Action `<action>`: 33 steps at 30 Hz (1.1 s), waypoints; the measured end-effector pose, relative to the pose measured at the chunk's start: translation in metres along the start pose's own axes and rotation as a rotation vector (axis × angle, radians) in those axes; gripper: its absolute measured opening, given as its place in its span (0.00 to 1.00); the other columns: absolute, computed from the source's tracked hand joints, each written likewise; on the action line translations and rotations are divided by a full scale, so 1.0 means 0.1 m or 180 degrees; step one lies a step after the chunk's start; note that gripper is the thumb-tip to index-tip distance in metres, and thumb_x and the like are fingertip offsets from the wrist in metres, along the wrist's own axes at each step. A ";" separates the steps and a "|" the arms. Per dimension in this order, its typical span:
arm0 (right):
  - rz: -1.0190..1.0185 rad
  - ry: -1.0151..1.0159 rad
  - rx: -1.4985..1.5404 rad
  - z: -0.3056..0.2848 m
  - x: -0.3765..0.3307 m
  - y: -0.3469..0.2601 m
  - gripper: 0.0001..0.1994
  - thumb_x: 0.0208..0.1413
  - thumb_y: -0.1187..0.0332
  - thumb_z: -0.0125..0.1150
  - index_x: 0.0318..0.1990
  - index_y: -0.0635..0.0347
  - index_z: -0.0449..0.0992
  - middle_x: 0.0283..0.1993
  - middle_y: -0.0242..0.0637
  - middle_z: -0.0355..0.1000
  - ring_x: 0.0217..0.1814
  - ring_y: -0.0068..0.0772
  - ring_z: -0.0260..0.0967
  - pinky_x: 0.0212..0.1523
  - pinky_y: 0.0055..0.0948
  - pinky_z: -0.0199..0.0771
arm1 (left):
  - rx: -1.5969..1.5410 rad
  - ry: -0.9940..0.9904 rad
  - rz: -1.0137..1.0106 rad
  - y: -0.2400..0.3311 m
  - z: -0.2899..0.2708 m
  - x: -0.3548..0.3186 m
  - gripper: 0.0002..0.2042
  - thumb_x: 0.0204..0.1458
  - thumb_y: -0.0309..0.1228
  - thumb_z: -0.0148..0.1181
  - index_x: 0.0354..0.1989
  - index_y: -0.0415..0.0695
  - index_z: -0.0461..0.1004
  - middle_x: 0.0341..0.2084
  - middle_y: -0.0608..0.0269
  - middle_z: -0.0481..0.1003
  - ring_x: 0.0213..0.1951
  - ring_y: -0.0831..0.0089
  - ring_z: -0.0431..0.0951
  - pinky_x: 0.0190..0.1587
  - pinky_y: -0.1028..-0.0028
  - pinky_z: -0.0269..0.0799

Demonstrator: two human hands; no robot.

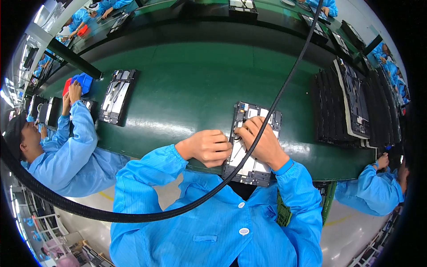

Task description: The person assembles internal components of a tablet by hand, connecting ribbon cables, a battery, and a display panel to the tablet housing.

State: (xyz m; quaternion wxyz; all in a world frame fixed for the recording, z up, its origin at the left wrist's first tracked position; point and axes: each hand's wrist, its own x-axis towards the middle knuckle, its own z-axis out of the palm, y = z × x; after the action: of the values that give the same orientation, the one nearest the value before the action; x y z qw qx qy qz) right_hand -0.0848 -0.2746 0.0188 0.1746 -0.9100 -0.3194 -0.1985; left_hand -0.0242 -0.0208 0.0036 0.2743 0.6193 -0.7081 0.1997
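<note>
One black-framed device points lengthwise away, angled slightly right.

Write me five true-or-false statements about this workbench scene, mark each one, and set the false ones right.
1. The right hand is over the opened flat device. True.
2. The left hand is at the far right end of the tabletop. False: it is close by the left side of that device.
3. The tabletop is white. False: it is green.
4. A blue bin stands beside a red container toward the left of the picture. True.
5. The large group of black slabs is at the picture's left. False: it is at the right.
</note>
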 end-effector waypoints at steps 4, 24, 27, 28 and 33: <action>0.0088 0.0067 0.0133 0.03 -0.01 0.00 0.12 0.51 0.73 0.71 0.45 0.56 0.82 0.39 0.35 0.75 0.47 0.43 0.75 0.53 0.45 0.75 | 0.0127 -0.0048 0.0007 -0.11 0.00 -0.03 0.15 0.44 0.33 0.70 0.41 0.40 0.85 0.37 0.59 0.83 0.38 0.61 0.82 0.40 0.65 0.78; 0.0451 0.0487 0.0457 -0.01 0.00 -0.06 0.08 0.54 0.76 0.75 0.40 0.59 0.82 0.37 0.36 0.73 0.46 0.46 0.72 0.51 0.45 0.73 | 0.0156 0.0015 -0.0145 -0.16 -0.01 0.01 0.17 0.41 0.31 0.70 0.42 0.39 0.87 0.38 0.59 0.85 0.37 0.61 0.83 0.40 0.65 0.80; 0.0451 0.0473 0.0475 -0.02 0.00 -0.05 0.08 0.54 0.75 0.75 0.41 0.59 0.83 0.38 0.36 0.73 0.46 0.46 0.72 0.50 0.45 0.73 | 0.0133 0.0013 -0.0144 -0.16 -0.01 0.02 0.17 0.41 0.31 0.70 0.42 0.39 0.87 0.38 0.58 0.85 0.37 0.61 0.83 0.39 0.65 0.80; 0.0446 0.0475 0.0480 -0.02 0.01 -0.05 0.08 0.54 0.75 0.75 0.41 0.59 0.83 0.38 0.36 0.73 0.46 0.46 0.72 0.50 0.45 0.73 | 0.0096 0.0007 -0.0152 -0.16 -0.01 0.03 0.17 0.42 0.31 0.70 0.41 0.39 0.86 0.38 0.58 0.84 0.37 0.61 0.83 0.39 0.65 0.79; 0.0673 0.0489 0.0958 -0.02 0.00 -0.01 0.05 0.56 0.75 0.73 0.39 0.61 0.83 0.40 0.37 0.74 0.48 0.44 0.70 0.52 0.42 0.70 | -0.0092 -0.0033 -0.0155 -0.22 0.00 0.07 0.15 0.42 0.30 0.70 0.40 0.39 0.85 0.37 0.58 0.84 0.36 0.61 0.82 0.37 0.64 0.78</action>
State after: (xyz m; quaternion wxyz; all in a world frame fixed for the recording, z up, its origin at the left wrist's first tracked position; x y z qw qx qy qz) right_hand -0.0858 -0.2740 0.0206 0.3524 -0.8843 -0.2339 -0.1979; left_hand -0.0029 -0.0293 0.0070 0.2844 0.6334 -0.6970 0.1795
